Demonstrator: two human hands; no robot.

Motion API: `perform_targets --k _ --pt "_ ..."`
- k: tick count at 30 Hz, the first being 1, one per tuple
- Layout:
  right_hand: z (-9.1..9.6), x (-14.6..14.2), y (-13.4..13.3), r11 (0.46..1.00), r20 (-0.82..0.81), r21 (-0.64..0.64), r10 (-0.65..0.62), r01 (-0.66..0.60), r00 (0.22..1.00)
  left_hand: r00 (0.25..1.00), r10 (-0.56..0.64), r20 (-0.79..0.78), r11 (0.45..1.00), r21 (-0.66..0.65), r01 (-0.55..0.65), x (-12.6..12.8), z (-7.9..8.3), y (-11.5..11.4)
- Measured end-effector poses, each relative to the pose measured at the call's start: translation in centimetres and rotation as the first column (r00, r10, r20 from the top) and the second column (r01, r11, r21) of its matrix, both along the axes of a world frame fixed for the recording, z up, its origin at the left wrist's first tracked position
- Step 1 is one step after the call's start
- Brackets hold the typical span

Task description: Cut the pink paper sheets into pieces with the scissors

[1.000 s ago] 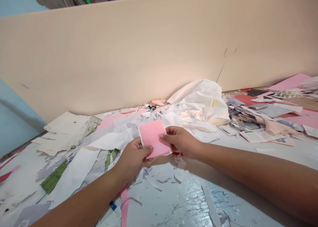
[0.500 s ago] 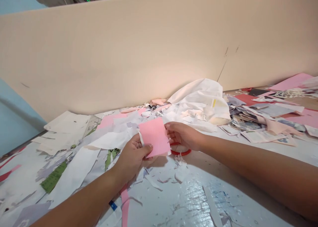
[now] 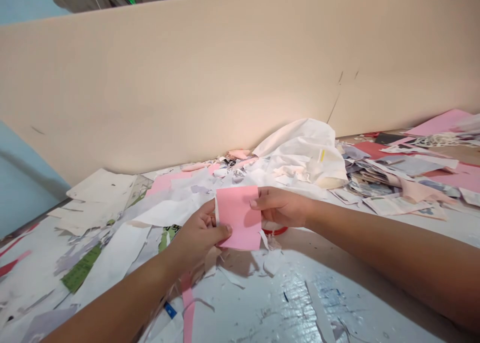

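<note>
A small pink paper rectangle (image 3: 238,217) is held up just above the table, near the middle of the view. My left hand (image 3: 197,235) pinches its lower left edge between thumb and fingers. My right hand (image 3: 280,207) grips its upper right edge with curled fingers. A thin white strip hangs along the paper's left side. Part of a red ring (image 3: 276,230) shows on the table under my right hand. White paper scraps (image 3: 273,263) lie directly below the pink paper.
A tall beige board (image 3: 225,78) walls off the back of the table. Crumpled white sheets (image 3: 307,153) pile behind my hands. Stacked printed and pink papers (image 3: 405,175) spread to the right. White and green cuttings (image 3: 108,233) cover the left side.
The pink paper has turned from tilted to nearly upright and dropped slightly. My right hand moved from its right edge up to its top right corner.
</note>
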State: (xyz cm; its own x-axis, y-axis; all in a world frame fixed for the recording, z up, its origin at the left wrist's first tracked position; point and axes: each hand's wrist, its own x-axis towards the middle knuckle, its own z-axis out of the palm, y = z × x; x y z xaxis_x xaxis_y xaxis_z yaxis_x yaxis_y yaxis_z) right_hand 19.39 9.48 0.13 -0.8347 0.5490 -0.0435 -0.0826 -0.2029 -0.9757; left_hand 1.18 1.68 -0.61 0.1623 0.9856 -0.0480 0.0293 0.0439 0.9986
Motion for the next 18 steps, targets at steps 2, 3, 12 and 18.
perform_targets --k 2,3,12,18 --pt "-0.13 -0.09 0.11 0.994 -0.056 -0.071 -0.083 0.079 0.995 0.995 0.039 -0.089 0.999 -0.017 -0.041 -0.08 0.29 0.13" --pt "-0.27 -0.2 0.15 0.986 -0.083 -0.11 -0.134 0.125 0.987 0.99 0.054 -0.132 0.998 -0.015 -0.056 -0.08 0.48 0.14" --pt "-0.91 -0.74 -0.03 0.929 0.028 0.155 -0.345 0.337 0.938 0.901 0.227 -0.369 0.974 0.089 -0.209 -0.65 0.8 0.53" --pt "-0.89 -0.87 -0.14 0.944 0.007 -0.009 -0.33 0.331 0.944 0.953 0.115 -0.279 0.993 0.032 -0.11 -0.96 0.46 0.76"
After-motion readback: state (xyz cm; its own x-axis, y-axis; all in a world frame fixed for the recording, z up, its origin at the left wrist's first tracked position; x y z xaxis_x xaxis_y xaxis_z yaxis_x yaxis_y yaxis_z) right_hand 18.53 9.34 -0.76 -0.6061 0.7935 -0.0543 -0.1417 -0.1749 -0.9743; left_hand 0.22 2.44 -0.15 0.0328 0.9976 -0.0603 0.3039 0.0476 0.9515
